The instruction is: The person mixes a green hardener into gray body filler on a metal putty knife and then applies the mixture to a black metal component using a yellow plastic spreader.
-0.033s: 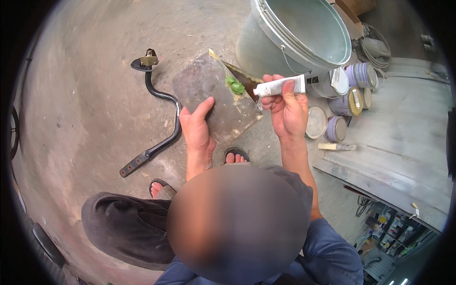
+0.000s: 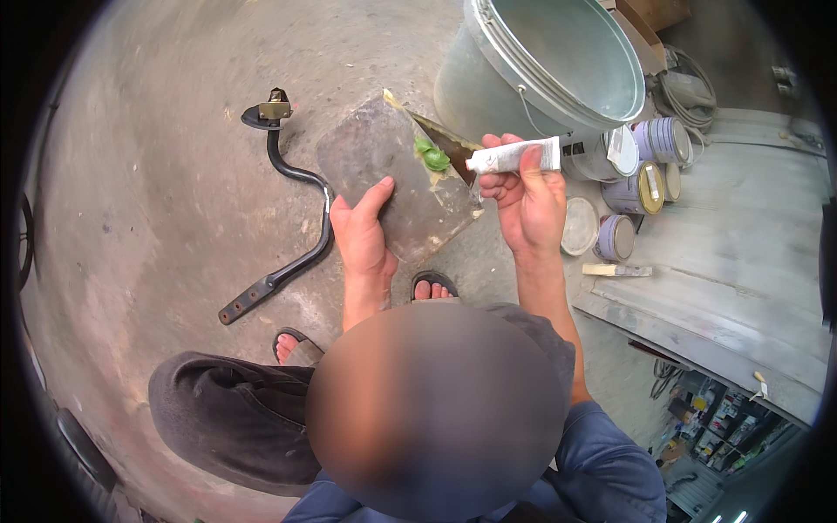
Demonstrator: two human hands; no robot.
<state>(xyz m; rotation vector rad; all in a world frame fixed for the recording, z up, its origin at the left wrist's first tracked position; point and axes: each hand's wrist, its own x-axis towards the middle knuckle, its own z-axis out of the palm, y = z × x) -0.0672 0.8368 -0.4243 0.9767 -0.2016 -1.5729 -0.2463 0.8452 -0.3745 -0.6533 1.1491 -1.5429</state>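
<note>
My left hand grips the near left edge of a flat grey-brown board, its thumb lying on top and the other fingers hidden underneath. On the board's right side sits a blob of bright green paste, with yellowish smears around it. My right hand is closed around a white squeeze tube, thumb over its flat end. The tube lies nearly level, its narrow tip pointing left toward the paste but apart from it. A dark angled piece shows along the board's far right edge.
A large pale green bucket stands just beyond the board. To the left, a bent black metal bar lies on the concrete floor. Several paint cans and a pale metal panel are at the right. My sandalled feet are below the board.
</note>
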